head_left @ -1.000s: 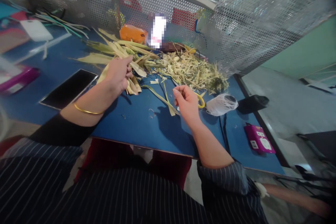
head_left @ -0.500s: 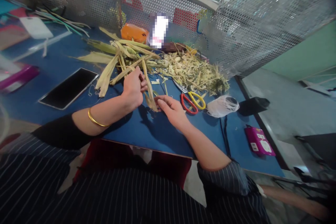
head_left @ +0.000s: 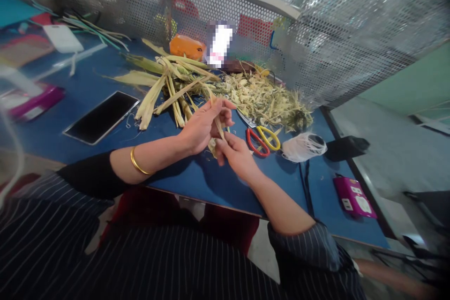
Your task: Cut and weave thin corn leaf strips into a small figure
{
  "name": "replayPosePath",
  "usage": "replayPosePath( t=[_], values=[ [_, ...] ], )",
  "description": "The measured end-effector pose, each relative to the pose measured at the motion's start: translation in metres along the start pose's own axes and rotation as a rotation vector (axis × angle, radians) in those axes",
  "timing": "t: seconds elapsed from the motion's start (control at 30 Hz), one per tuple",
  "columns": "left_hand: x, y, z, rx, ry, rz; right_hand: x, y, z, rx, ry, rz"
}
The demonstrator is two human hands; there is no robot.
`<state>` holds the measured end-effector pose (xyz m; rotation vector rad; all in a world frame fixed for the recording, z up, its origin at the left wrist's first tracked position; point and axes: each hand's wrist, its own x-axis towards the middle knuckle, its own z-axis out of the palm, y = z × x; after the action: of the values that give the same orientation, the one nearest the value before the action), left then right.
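Note:
Between my hands runs a pale strip of dried corn husk [head_left: 218, 127]. My left hand [head_left: 204, 125] is closed around its upper part, with the fingers curled. Lower down, my right hand [head_left: 239, 153] pinches the strip between thumb and fingers. Part of the husk is hidden behind the fingers. Beyond my left hand lies a pile of long corn husks [head_left: 151, 101]. A heap of husk scraps [head_left: 258, 96] is farther right. Scissors [head_left: 258, 141] with one red and one yellow handle rest just right of my right hand.
A phone [head_left: 101, 117] lies on the blue table [head_left: 183, 171] at left. White string [head_left: 304, 146], a black cylinder [head_left: 347, 148] and a purple box [head_left: 355, 196] are at right. An orange packet [head_left: 187, 47] stands by the perforated metal screen [head_left: 225, 0].
My left hand has moved right, closer to my right hand, and now closes on the strip's upper part. The view has shifted slightly. My right hand still pinches the husk.

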<state>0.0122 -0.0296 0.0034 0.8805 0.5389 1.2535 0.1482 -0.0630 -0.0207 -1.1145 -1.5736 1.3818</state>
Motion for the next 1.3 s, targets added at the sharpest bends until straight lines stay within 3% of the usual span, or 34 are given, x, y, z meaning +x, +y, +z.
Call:
replayPosePath(
  t=[0.1, 0.17, 0.27, 0.33, 0.47, 0.6, 0.83, 1.0, 1.17, 1.23, 1.3],
  values=[
    [0.001, -0.001, -0.005, 0.218, -0.090, 0.027, -0.001, -0.001, -0.004, 0.021, 0.133, 0.001],
    [0.002, -0.001, -0.008, 0.422, -0.138, 0.071, -0.001, -0.002, -0.008, 0.065, 0.141, 0.009],
    [0.003, -0.001, -0.009, 0.631, -0.080, 0.128, 0.000, -0.004, -0.013, 0.053, 0.135, -0.003],
    [0.003, -0.002, -0.009, 0.627, -0.002, 0.105, 0.000, -0.005, -0.014, -0.084, 0.152, -0.061],
    [0.005, -0.007, -0.012, 0.478, 0.125, 0.016, -0.003, -0.007, -0.013, -0.627, 0.215, -0.204],
    [0.009, -0.005, -0.017, 0.335, 0.181, -0.070, -0.005, -0.008, -0.014, -0.920, 0.274, -0.194],
    [0.012, -0.001, -0.018, 0.214, 0.281, -0.175, -0.005, -0.006, -0.016, -0.809, 0.152, -0.214],
    [0.015, 0.006, -0.021, 0.247, 0.266, -0.061, -0.004, -0.008, -0.022, -0.514, 0.276, -0.226],
    [0.012, 0.009, -0.023, 0.426, 0.245, -0.054, -0.004, -0.013, -0.030, -0.554, 0.358, -0.230],
    [0.006, 0.011, -0.020, 0.623, 0.235, 0.030, -0.002, -0.014, -0.035, -0.584, 0.408, -0.227],
    [0.002, 0.016, -0.014, 0.871, 0.197, 0.270, 0.000, -0.014, -0.040, -0.626, 0.421, -0.229]
  ],
)
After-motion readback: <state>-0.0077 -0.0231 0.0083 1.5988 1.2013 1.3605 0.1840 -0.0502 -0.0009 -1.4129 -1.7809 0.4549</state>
